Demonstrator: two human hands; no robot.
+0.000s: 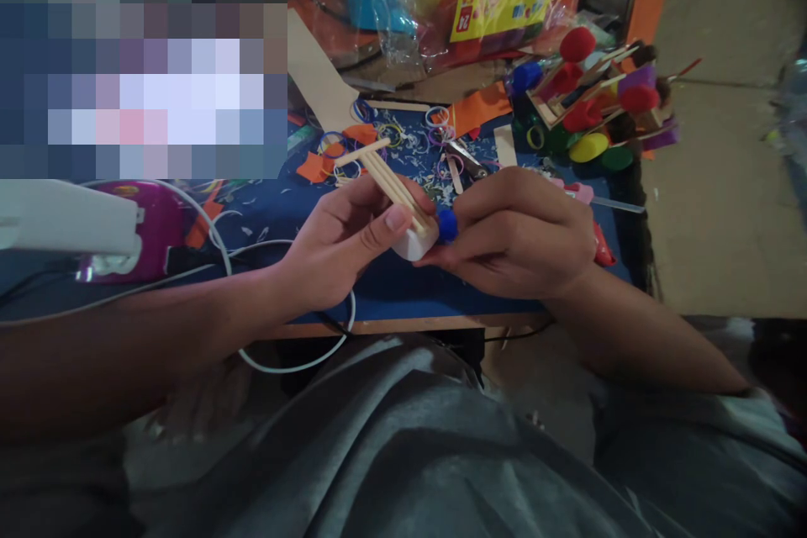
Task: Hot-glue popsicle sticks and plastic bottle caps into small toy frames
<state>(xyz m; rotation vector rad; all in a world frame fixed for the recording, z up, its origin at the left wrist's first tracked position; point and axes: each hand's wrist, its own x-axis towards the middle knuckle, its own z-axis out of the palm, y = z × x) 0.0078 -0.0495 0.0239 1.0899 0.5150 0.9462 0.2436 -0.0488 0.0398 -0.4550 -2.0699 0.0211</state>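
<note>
My left hand is closed around a small build of pale wooden craft sticks, thumb on top. One short stick lies crosswise at its far end. A white rounded piece sits at the near end of the sticks. My right hand pinches a small round blue piece against that end; whether it is a pom-pom or a cap, I cannot tell. Several of the right fingertips are hidden behind the hand.
On the blue tabletop lie loom bands, paper scraps and scissors. A colourful stick build stands back right, near a plastic bag. A white cable loops by my left forearm; a purple box is left.
</note>
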